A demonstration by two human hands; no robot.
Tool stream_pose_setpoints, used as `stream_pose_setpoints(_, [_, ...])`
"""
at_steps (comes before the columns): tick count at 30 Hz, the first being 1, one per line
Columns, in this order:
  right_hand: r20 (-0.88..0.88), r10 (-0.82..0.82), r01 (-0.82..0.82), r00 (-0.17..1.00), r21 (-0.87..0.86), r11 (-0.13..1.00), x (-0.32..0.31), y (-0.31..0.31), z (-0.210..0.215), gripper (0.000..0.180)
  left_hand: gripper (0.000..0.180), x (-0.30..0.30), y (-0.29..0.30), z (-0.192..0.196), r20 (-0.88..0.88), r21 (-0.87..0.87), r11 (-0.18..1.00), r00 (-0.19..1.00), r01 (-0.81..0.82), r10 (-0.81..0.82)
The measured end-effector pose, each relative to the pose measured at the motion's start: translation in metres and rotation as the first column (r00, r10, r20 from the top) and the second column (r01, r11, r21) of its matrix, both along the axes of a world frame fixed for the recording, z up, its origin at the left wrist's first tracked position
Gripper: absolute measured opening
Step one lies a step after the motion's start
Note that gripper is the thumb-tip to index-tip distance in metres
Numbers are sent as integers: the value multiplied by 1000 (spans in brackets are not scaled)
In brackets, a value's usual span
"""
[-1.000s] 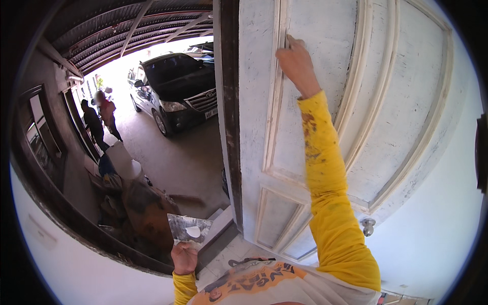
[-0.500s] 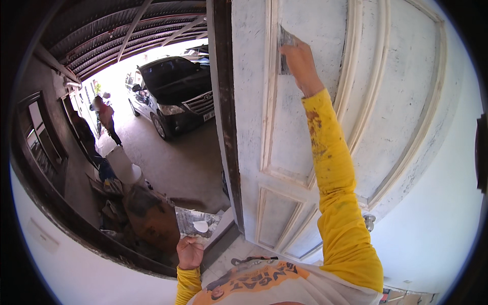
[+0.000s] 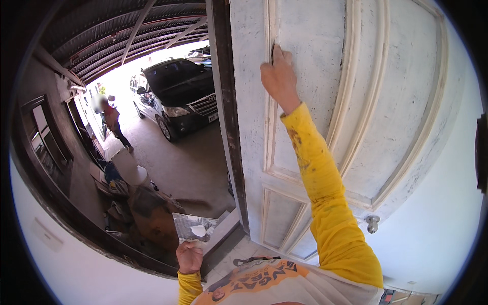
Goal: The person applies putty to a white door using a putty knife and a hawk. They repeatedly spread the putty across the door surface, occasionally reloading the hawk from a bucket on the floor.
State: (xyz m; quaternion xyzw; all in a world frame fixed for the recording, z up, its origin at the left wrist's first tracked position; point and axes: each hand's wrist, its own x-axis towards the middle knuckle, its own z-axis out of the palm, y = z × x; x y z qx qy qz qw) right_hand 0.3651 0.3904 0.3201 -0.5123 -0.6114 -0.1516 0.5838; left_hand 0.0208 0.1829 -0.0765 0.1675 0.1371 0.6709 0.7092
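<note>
My right hand [image 3: 282, 81] reaches up to a white panelled door [image 3: 310, 117], fingers closed on a putty knife [image 3: 275, 49]. The blade is mostly hidden, only a thin dark part showing against the moulding [image 3: 269, 101] at the panel's left side. Lower down, my left hand [image 3: 189, 258] grips the near edge of a flat thin plate [image 3: 183, 226]. White putty [image 3: 198, 230] sits on that plate in a lump, with smears around it. Dark specks and patchy white coating mark the door's face.
A round doorknob [image 3: 373, 222] is on the door's right. Beyond the dark door frame [image 3: 230, 101], a dark car [image 3: 178, 96] stands under a metal roof and a person [image 3: 113, 122] stands outside. A white bucket [image 3: 137, 175] and clutter are beside the doorway.
My right hand has moved down and left with the putty knife, from the panel to its left moulding. The blade has turned nearly out of sight. My left hand has barely moved.
</note>
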Motion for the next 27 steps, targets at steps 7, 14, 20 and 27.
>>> stream_pose_setpoints(7, [-111,354,-356,929,4,935,68,6,0,48,33,29,0,41,14,84,996,999,43,-44])
stream_pose_setpoints(14, [-189,439,-440,878,42,897,58,-1,11,49,45,35,7,41,26,79,992,995,95,-97])
stream_pose_setpoints(20, [-279,450,-460,848,32,887,66,-7,-13,54,42,38,13,42,16,68,986,988,152,-153])
stream_pose_setpoints(27, [-44,-38,45,998,179,983,23,17,-7,48,38,50,8,54,-39,2,999,999,35,-34])
